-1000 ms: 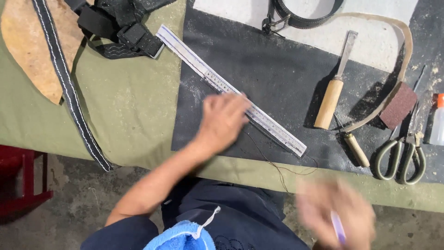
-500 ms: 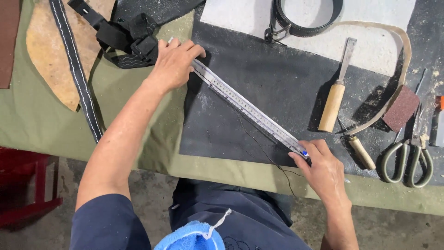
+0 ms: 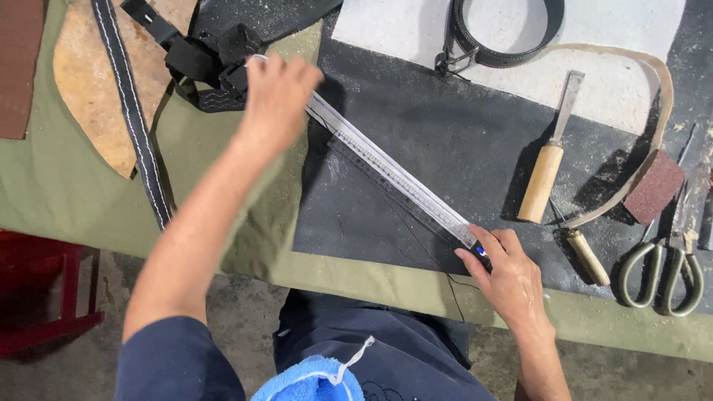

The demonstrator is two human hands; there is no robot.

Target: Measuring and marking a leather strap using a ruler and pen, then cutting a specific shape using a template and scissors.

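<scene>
**Both hands now pin the ruler across the black sheet**

The long metal ruler (image 3: 397, 178) lies on a diagonal over the black leather sheet (image 3: 445, 141), its far end at the sheet's far-left corner and its near end close to the sheet's near edge; it is narrow, silvery, flat on the surface, with fine graduations along one side. A second ago only the left hand rested on its middle while the right hand was off the work and blurred; half a second ago the left hand had slid to the far end and the right had come to the near end; now the same hold stands, with the left hand a little blurred, so the ruler looks set as a straightedge and a line along it seems about to be marked, judging by the grip.

The left hand (image 3: 276, 93) lies over the ruler's far end, fingers bent and pressing down on it; how tightly they close I cannot tell. The right hand (image 3: 509, 278) is at the near end, fingertips pinched together on a small blue-tipped thing, likely a pen (image 3: 481, 251), touching the ruler's corner.

Outward from there: a wooden-handled chisel (image 3: 548, 167) and an awl (image 3: 583, 252) lie to the right on the sheet; scissors (image 3: 665, 271) at the far right; a tan strap (image 3: 639, 111) curving round; a coiled dark belt (image 3: 505, 33) on the far side; a stitched black strap (image 3: 134, 119) and tan leather piece (image 3: 93, 96) at the left on the green cloth (image 3: 223, 200).
</scene>
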